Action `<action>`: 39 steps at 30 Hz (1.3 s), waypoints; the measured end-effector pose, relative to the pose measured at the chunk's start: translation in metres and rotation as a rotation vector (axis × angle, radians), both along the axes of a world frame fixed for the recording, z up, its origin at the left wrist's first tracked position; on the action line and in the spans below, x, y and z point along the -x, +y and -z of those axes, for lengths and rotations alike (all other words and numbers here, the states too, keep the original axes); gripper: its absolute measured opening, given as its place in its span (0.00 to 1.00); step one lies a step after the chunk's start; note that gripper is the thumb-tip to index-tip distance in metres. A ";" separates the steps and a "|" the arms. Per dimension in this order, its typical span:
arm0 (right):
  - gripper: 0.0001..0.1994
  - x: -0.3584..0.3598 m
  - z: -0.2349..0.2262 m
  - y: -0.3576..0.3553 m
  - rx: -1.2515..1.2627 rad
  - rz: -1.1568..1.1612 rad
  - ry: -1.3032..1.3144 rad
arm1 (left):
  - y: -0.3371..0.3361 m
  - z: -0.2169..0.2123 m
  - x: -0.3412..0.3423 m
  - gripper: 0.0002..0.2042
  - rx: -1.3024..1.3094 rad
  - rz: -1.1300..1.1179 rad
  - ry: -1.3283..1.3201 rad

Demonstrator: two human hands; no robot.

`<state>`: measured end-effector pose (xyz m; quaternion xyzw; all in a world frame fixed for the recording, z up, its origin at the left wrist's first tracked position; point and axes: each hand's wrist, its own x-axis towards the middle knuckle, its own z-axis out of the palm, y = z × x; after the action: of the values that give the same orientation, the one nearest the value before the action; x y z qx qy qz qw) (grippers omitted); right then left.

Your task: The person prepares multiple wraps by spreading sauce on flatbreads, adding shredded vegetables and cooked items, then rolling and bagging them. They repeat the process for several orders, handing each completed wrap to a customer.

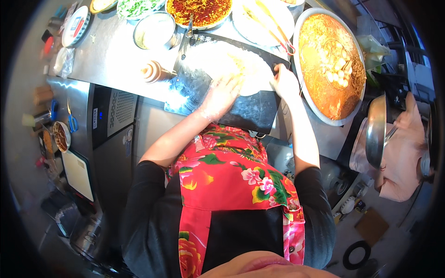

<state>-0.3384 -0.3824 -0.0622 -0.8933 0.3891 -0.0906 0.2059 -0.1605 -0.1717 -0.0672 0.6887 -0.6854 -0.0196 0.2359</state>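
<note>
A pale, thin flatbread (255,69), washed out by glare, is spread on a black board (248,113). My left hand (223,94), in a clear plastic glove, lies on its near left part with the fingers stretched flat. At the flatbread's right edge, by the side of the board, my right hand (286,84) has its fingers curled in. Glare hides what is between them. A metal-handled spoon or brush (189,25) reaches from a bowl of red chili oil (199,10) toward the board's far left corner.
Right of the board stands a big basin of reddish broth (324,51) with pale pieces. Tongs (273,28) lie on a white plate (238,21). A squeeze bottle (153,72), a metal pot (155,28) and chopped greens (136,7) are leftward. A pan (376,132) hangs far right.
</note>
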 end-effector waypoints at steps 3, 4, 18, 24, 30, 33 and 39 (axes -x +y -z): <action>0.10 -0.036 -0.003 -0.043 -0.121 -0.250 0.411 | -0.004 -0.005 0.003 0.22 -0.053 -0.022 -0.077; 0.10 -0.044 -0.014 -0.052 -0.228 -0.376 0.484 | -0.005 -0.006 0.005 0.22 -0.090 -0.026 -0.126; 0.22 -0.165 -0.073 0.008 -0.708 -1.038 0.002 | 0.015 0.010 0.018 0.20 0.035 -0.135 0.431; 0.25 -0.143 -0.069 -0.011 0.221 -1.433 0.117 | 0.029 0.007 0.015 0.18 0.273 -0.201 0.918; 0.34 -0.162 -0.052 0.001 -0.239 -1.214 0.086 | 0.045 -0.005 -0.001 0.22 0.230 -0.458 1.473; 0.36 -0.152 -0.048 0.019 0.120 -1.330 -0.044 | 0.046 -0.004 -0.015 0.25 0.242 -0.435 1.810; 0.32 -0.184 -0.032 0.041 -0.214 -1.138 0.054 | 0.047 -0.015 -0.026 0.32 0.471 -0.728 1.651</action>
<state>-0.1546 -0.3416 -0.0306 -0.9382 -0.1401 0.0969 0.3014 -0.1349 -0.1250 -0.0523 0.5635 -0.0289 -0.2884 0.7736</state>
